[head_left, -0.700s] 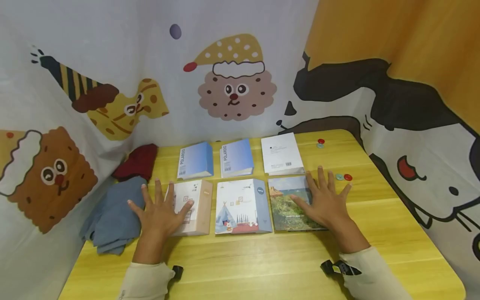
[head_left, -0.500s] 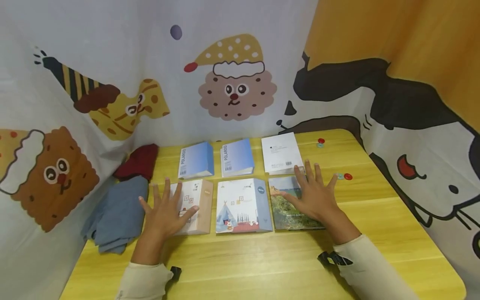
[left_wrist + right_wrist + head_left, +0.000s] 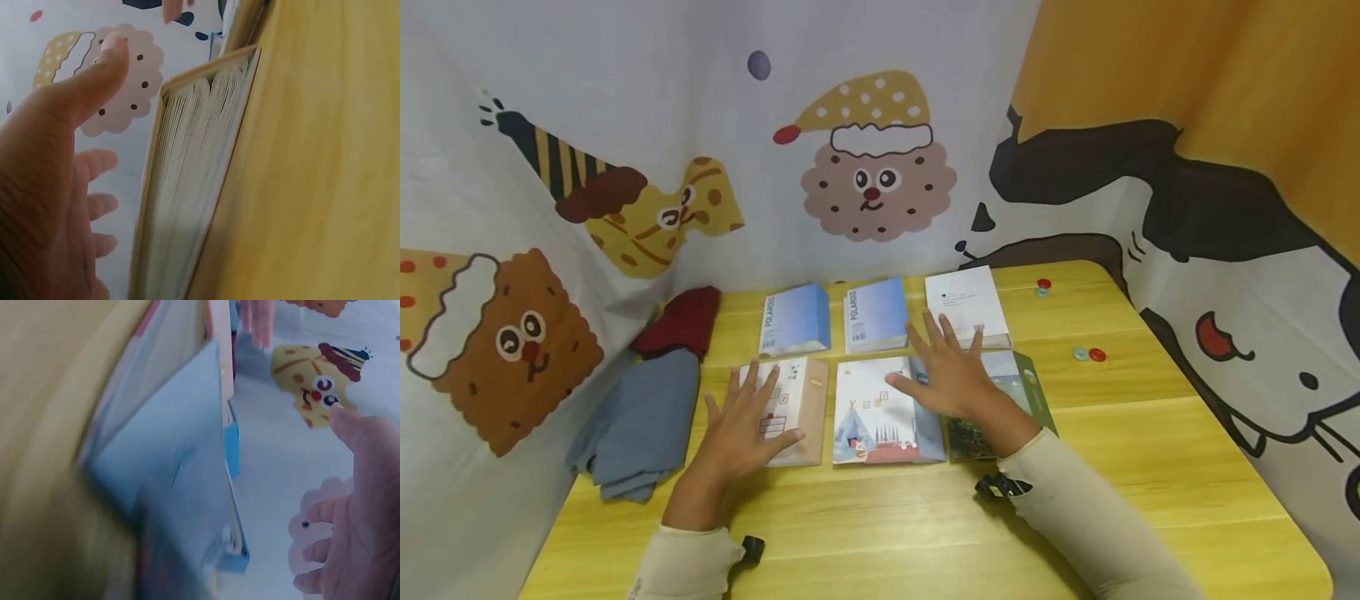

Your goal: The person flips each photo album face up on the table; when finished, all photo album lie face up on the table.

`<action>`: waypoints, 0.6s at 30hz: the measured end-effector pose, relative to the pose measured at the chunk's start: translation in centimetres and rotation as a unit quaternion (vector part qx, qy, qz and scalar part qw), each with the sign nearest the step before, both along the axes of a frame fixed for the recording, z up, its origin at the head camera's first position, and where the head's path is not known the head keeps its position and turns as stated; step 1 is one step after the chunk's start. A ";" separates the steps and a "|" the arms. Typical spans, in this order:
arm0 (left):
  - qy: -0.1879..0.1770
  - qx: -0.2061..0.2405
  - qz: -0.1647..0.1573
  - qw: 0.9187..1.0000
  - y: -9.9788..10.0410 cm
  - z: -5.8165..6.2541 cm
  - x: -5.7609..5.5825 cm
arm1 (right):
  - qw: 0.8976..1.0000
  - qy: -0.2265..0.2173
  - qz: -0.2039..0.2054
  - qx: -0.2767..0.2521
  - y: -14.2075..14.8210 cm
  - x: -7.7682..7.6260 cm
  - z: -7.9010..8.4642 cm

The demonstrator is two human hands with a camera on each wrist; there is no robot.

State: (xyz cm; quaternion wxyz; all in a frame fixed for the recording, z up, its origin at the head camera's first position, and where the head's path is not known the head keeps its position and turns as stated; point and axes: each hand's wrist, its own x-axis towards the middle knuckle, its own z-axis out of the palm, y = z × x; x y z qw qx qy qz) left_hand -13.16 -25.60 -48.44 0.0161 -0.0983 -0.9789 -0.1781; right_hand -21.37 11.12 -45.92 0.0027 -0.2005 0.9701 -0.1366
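Head view: the person's left grip (image 3: pixel 741 433), fingers spread wide, lies over the left part of the peach-spined album (image 3: pixel 811 417); the right grip (image 3: pixel 951 379), just as wide, is over the tent-print album's (image 3: pixel 872 408) far right corner. I can't tell whether either touches. From the left wrist, thick pages (image 3: pixel 194 169) fill an album's covers. Beyond lie two blue albums (image 3: pixel 877 317) and a white album (image 3: pixel 967 304) on the yellow surface (image 3: pixel 850 533); blue cloth (image 3: pixel 640 421) sits leftward. The right forearm partly hides the landscape album (image 3: pixel 1011 379); the right wrist view is blurred. Since the earlier frame, the right grip has swung inward, baring that album's green spine (image 3: pixel 1036 392).
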 end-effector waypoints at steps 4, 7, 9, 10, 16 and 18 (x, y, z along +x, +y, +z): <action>0.006 0.052 -0.041 0.998 0.0 -0.8 0.2 | 0.999 -0.014 0.026 -0.013 -2.9 -0.6 0.2; 0.014 0.089 -0.075 0.993 -0.1 -1.3 0.2 | 0.998 -0.037 0.044 -0.018 -4.7 -0.7 0.3; 0.019 0.105 -0.095 0.990 -0.2 -1.6 0.1 | 0.996 -0.059 0.060 -0.025 -5.8 -1.0 0.1; 0.020 0.112 -0.103 0.988 -0.2 -1.7 0.0 | 0.995 -0.072 0.070 -0.028 -6.4 -1.2 0.0; 0.007 0.127 -0.105 0.986 -0.7 -2.2 0.1 | 0.983 -0.131 0.127 -0.034 -9.9 -2.5 -1.3; -0.006 0.126 -0.106 0.986 -0.7 -2.3 0.2 | 0.981 -0.135 0.136 -0.027 -10.6 -2.7 -1.8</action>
